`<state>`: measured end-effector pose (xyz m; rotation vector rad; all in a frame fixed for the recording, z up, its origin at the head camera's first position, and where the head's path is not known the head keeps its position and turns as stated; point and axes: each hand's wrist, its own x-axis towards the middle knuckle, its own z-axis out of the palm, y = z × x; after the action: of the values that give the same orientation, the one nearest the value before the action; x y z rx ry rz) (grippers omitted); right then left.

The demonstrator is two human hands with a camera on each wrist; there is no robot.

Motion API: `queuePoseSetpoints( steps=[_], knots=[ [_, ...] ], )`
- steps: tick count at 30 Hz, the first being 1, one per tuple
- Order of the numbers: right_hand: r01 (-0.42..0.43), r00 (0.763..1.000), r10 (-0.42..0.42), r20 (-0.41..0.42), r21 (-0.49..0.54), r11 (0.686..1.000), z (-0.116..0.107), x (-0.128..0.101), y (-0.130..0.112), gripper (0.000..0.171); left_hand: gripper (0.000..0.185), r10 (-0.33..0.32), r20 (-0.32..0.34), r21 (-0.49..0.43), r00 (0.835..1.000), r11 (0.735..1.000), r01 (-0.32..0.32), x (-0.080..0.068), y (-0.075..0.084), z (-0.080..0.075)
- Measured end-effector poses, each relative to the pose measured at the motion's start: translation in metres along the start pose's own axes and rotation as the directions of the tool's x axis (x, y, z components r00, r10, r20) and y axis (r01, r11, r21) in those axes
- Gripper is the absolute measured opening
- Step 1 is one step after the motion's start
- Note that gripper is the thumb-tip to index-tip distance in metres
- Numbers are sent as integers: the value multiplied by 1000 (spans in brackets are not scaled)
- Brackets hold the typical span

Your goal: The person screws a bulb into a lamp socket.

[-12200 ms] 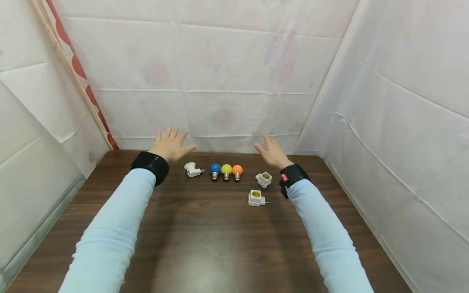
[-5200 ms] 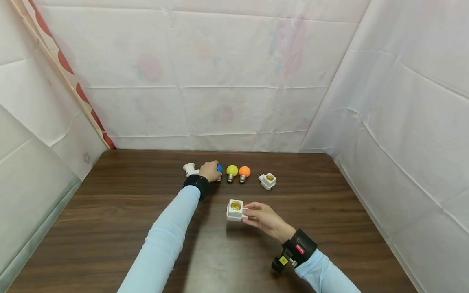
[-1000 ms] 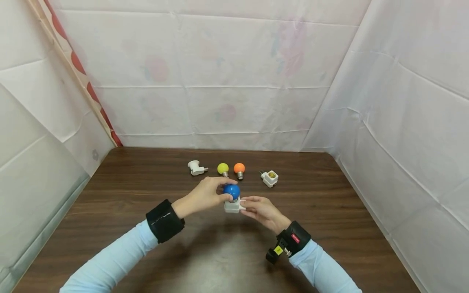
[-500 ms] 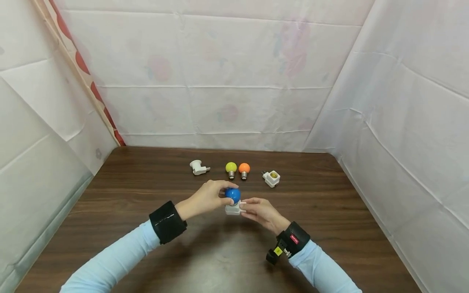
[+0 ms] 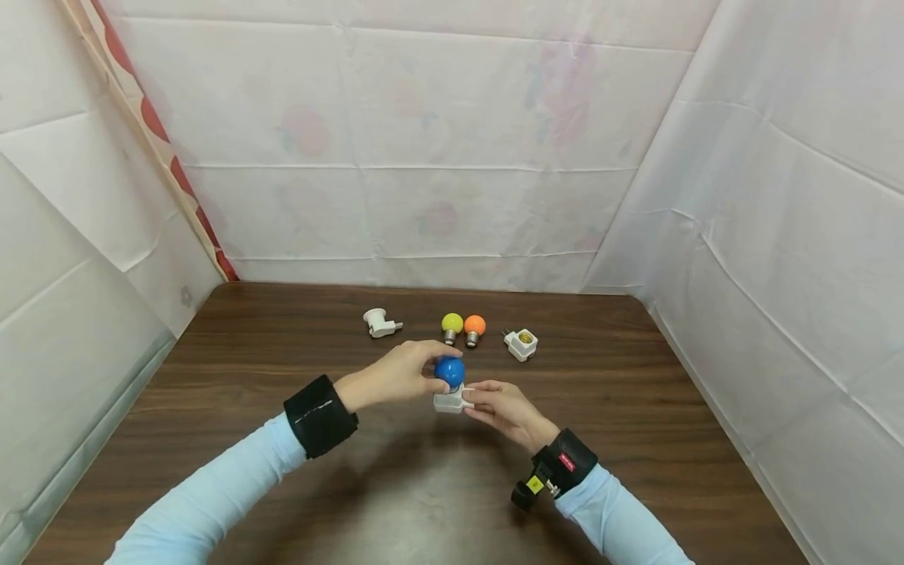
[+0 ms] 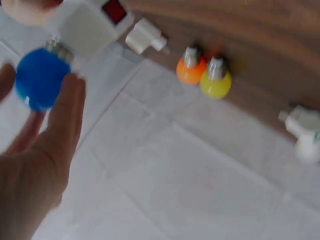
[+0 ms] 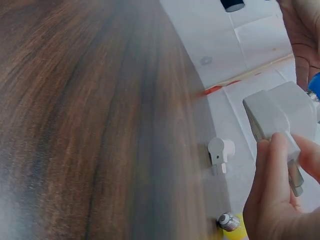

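The person's left hand (image 5: 402, 375) curls its fingers and thumb around the blue bulb (image 5: 449, 370), gripping the round globe from its 9 o'clock side in the head view. The bulb sits directly on top of the white socket adapter (image 5: 448, 402), its metal base going down into the adapter's opening; how deep it sits cannot be told. In the left wrist view the fingers (image 6: 65, 120) lie against the blue bulb (image 6: 40, 77), with a short stretch of metal thread showing between the globe and the white adapter (image 6: 82, 30).

The right hand (image 5: 503, 410) pinches the adapter from its 3 o'clock side, fingertips on the white body. The right wrist view shows the fingers (image 7: 272, 175) wrapped over the adapter (image 7: 280, 117) at the end where its metal prongs stick out. The bulb and adapter are thus held together between the two hands, just above the brown table (image 5: 282, 486), near its middle.

At 12 o'clock from the held pair, towards the table's far edge, the yellow bulb (image 5: 452, 324) and the orange bulb (image 5: 475, 326) stand touching side by side. A second square adapter (image 5: 522, 344) lies at 3 o'clock of them, and a round white adapter (image 5: 378, 322) lies at their 9 o'clock, each set apart from the bulbs. White sheeting (image 5: 424, 157) hangs around the table.
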<state>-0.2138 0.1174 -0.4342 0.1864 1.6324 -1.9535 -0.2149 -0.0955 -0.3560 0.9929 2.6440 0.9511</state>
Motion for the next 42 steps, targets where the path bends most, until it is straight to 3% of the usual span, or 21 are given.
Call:
queuePoseSetpoints(
  steps=[2,6,12,23,29,37,42],
  knots=[
    [16,1000,-16,11,7,1000,0,-1,-1,40,51,42,44,83,998,996,-45,3,4,-7],
    [28,999,-28,17,22,999,0,-1,-3,37,42,133,125,220,983,963,-158,10,11,-16],
    [2,1000,-2,1,35,999,0,-2,-2,39,31,132,153,296,979,940,-173,13,17,-18],
    [-20,1000,20,2,51,998,0,-1,0,39,32,71,114,355,991,929,-107,12,23,-17],
    [-28,1000,28,1,47,999,0,-2,2,43,33,45,101,342,994,936,-77,12,21,-14],
    [13,999,-15,36,33,999,-3,-5,2,43,34,147,127,288,981,941,-179,11,12,-15],
    [3,1000,-3,2,31,1000,-3,-1,4,42,39,158,148,267,976,944,-193,11,12,-16]
  ],
)
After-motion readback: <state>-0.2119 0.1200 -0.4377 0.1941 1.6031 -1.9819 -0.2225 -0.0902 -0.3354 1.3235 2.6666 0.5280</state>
